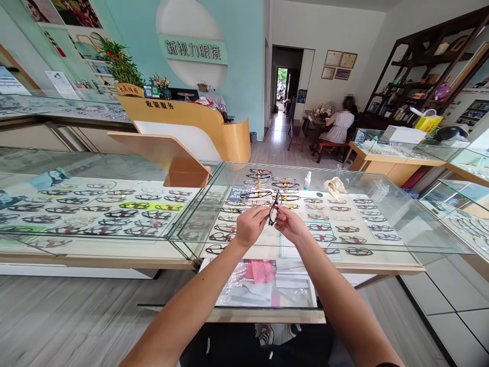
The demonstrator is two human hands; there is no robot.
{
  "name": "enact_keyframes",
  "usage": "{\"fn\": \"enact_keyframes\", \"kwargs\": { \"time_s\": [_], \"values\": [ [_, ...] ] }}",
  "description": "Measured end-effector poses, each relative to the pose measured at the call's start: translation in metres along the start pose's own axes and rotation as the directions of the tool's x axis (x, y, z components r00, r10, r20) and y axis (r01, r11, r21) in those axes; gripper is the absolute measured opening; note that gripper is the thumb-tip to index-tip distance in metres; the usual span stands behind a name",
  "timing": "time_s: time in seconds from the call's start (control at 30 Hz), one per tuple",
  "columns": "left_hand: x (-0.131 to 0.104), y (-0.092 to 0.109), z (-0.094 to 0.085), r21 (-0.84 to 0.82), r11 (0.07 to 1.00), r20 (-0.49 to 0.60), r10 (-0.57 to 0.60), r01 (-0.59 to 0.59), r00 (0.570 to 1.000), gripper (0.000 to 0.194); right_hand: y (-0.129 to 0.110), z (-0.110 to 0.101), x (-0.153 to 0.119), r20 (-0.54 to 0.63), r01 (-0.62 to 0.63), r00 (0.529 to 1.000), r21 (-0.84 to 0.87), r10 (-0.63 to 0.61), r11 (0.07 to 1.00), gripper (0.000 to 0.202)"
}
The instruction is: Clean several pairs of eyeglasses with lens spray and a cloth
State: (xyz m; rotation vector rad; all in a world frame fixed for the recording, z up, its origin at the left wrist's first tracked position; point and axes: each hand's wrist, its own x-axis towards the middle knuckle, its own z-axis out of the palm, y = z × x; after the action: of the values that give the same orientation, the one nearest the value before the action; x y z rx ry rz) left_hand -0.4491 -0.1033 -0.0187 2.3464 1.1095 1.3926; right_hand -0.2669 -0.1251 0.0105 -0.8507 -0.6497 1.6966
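Observation:
Above the glass display case, my left hand (pixel 252 224) and my right hand (pixel 292 223) grip a pair of dark-framed eyeglasses (pixel 274 210) between them. The frame is turned edge-on, so its lenses barely show. My fingers are closed on it from both sides. Rows of eyeglasses (pixel 352 239) lie under the glass around and beneath my hands. A spray bottle (pixel 307 180) stands on the case top beyond my right hand, with a crumpled cream cloth (pixel 335 188) beside it.
An open drawer (pixel 267 315) juts out below the case, holding plastic bags and pink paper. A brown board (pixel 164 153) leans up at the left case. Behind is an orange counter (pixel 235 140). A person (pixel 340 125) sits at a table at the back right.

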Motion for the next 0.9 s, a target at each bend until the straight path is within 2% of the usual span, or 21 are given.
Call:
{"fn": "enact_keyframes", "kwargs": {
  "time_s": [0.1,0.2,0.27,0.33,0.47,0.57,0.67,0.77,0.83,0.9],
  "values": [
    [0.001,0.001,-0.001,-0.077,0.993,0.011,-0.086,0.086,0.996,0.026,0.001,-0.004,0.004,0.035,0.053,0.998,-0.016,-0.053,0.998,0.045],
    [0.005,0.005,-0.001,-0.188,0.971,-0.073,-0.161,0.145,0.984,0.025,0.001,-0.006,0.005,0.088,0.075,0.994,-0.030,-0.072,0.997,0.048],
    [0.009,0.007,0.000,-0.281,0.942,-0.130,-0.229,0.185,0.965,0.027,0.000,-0.008,0.003,0.135,0.086,0.987,-0.035,-0.081,0.996,0.050],
    [0.013,0.004,0.000,-0.399,0.883,-0.140,-0.323,0.245,0.936,0.031,-0.003,-0.010,0.001,0.186,0.102,0.978,-0.041,-0.093,0.994,0.051],
    [0.023,-0.010,-0.005,-0.642,0.649,-0.025,-0.548,0.407,0.836,0.045,-0.010,-0.014,-0.003,0.282,0.110,0.955,-0.070,-0.086,0.991,0.051],
    [0.029,-0.021,-0.012,-0.730,0.518,0.025,-0.632,0.445,0.775,0.052,-0.011,-0.019,-0.004,0.350,0.086,0.936,-0.136,-0.034,0.987,0.049],
    [0.032,-0.026,-0.016,-0.764,0.462,0.038,-0.665,0.451,0.746,0.055,-0.009,-0.023,-0.003,0.409,0.041,0.911,-0.200,0.045,0.979,0.047],
    [0.032,-0.023,-0.016,-0.766,0.430,0.093,-0.661,0.477,0.745,0.057,-0.005,-0.024,-0.001,0.381,0.034,0.924,-0.171,0.034,0.985,0.045],
    [0.030,-0.019,-0.013,-0.747,0.373,0.206,-0.657,0.550,0.725,0.059,-0.003,-0.023,0.001,0.329,0.068,0.944,-0.133,-0.020,0.989,0.044],
    [0.026,-0.013,-0.010,-0.688,0.306,0.380,-0.621,0.658,0.685,0.062,-0.001,-0.021,0.003,0.291,0.105,0.955,-0.125,-0.065,0.987,0.045]
  ]
}}
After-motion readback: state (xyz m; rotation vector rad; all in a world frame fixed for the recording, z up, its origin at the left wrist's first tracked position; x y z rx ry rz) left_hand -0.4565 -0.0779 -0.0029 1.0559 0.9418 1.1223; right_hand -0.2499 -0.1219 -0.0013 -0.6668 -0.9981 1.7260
